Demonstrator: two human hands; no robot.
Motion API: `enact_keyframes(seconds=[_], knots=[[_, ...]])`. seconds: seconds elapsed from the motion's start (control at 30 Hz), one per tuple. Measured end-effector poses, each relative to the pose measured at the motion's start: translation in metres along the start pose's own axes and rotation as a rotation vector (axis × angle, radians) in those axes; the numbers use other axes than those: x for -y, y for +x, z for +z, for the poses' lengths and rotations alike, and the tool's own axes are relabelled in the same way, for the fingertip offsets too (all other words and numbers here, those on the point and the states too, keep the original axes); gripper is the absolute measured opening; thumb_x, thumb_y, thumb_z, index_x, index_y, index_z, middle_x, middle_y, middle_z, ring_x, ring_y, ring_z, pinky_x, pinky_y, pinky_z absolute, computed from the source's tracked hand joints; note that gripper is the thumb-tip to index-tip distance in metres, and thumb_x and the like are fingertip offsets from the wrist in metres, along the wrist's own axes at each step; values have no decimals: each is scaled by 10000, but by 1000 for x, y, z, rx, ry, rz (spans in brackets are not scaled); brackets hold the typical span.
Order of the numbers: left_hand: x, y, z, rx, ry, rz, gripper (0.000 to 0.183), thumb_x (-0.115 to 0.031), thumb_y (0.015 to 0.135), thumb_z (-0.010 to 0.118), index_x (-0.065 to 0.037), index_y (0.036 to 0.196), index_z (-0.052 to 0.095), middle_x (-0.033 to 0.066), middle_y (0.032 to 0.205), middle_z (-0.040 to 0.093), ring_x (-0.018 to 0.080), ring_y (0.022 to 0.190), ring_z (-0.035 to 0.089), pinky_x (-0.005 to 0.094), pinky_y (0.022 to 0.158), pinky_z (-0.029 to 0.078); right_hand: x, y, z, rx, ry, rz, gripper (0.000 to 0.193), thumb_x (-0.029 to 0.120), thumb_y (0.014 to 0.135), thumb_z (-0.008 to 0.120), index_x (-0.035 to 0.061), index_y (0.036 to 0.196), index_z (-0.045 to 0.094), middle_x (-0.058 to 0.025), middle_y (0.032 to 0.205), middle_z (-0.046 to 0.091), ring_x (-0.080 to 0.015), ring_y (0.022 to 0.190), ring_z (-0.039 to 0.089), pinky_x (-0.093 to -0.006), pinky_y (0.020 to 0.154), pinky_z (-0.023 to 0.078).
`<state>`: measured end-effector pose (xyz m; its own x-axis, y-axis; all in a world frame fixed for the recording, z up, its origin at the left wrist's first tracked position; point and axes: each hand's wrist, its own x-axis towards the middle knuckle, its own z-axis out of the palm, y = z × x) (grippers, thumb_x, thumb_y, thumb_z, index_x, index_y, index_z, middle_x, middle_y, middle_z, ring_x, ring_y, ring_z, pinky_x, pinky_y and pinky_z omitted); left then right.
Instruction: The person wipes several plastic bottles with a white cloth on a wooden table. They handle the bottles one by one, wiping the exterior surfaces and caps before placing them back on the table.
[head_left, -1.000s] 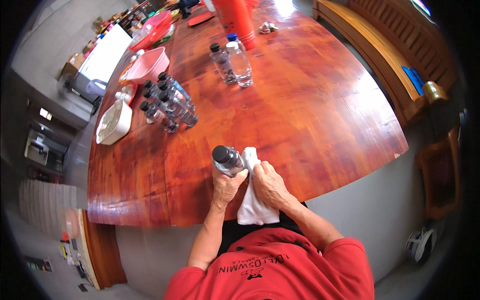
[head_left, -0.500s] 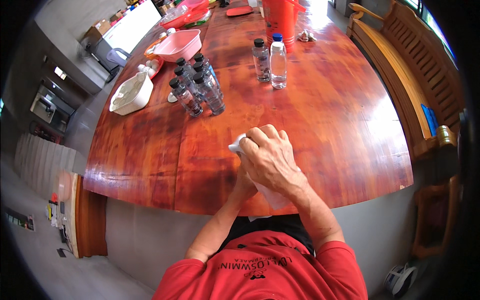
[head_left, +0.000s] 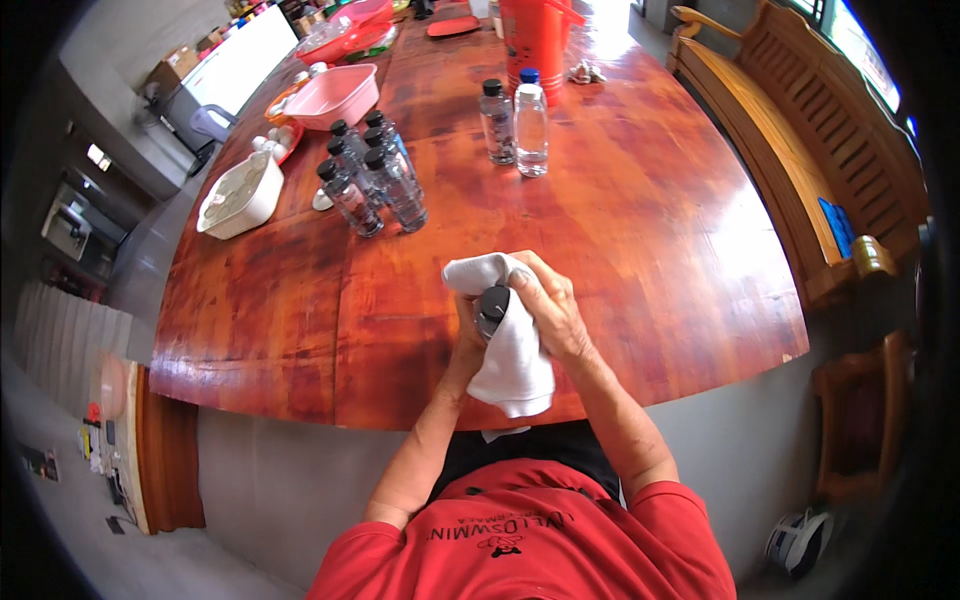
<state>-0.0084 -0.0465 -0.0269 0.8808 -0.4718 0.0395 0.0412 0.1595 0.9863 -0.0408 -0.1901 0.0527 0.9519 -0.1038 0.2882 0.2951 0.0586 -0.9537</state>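
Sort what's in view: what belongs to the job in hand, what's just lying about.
In use or likely involved:
clear, black-capped bottle, left hand
white fabric cloth, right hand
perhaps the clustered black-capped clear bottles

Apparently just lying about:
pink plastic basin
white rectangular tub
red plastic bucket

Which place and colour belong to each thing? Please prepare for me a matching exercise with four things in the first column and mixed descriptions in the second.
Column 1
1. Cloth
2. Plastic bucket
3. Plastic basin
4. Slatted wooden bench

Column 2
A. Pink, on the table, toward its left side
B. Brown, standing beyond the table's right side
C. White, in the right hand, against a black-capped bottle
D. Red, just behind the blue-capped bottle

Right pairs: 1-C, 2-D, 3-A, 4-B
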Motion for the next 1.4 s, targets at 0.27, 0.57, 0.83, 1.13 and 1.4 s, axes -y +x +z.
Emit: enact_keyframes(seconds=[0.27,0.57,0.83,1.13,1.4], knots=[[-20,-16,10,26,118,69,599,-160,769,755,-58,1205,357,58,1121,457,136,1018,476,286,871,410,-9,-47,6,-286,-353,-389,229,0,847,563,-9,1076,557,-172,1029,525,-298,944,541,-332,812,448],[12,-21,17,-72,56,172,617,-209,746,774,-64,1210,394,48,1126,441,152,1036,456,299,886,398,-14,-68,17,-409,-689,-615,374,-82,672,593,-31,1042,622,-205,1031,523,-332,877,557,-382,742,486],[-17,-17,23,68,250,152,723,-105,709,793,-95,1286,358,18,1145,492,127,1048,490,281,895,427,9,-16,-18,22,-274,-200,265,162,838,547,-29,1014,596,-179,985,546,-316,931,551,-372,828,448],[-32,-12,24,176,174,67,787,-163,689,812,-96,1294,313,40,1165,472,153,1061,498,311,897,436,-6,17,-28,363,-60,-246,290,223,908,498,-32,969,620,-133,1017,590,-228,945,583,-322,845,432],[2,-14,17,-2,266,142,663,-149,715,791,-47,1189,338,71,1091,480,166,981,510,289,848,436,-16,-64,4,-209,-483,-350,473,85,830,544,-35,1275,440,-235,1287,382,-375,1177,411,-428,1002,338]])
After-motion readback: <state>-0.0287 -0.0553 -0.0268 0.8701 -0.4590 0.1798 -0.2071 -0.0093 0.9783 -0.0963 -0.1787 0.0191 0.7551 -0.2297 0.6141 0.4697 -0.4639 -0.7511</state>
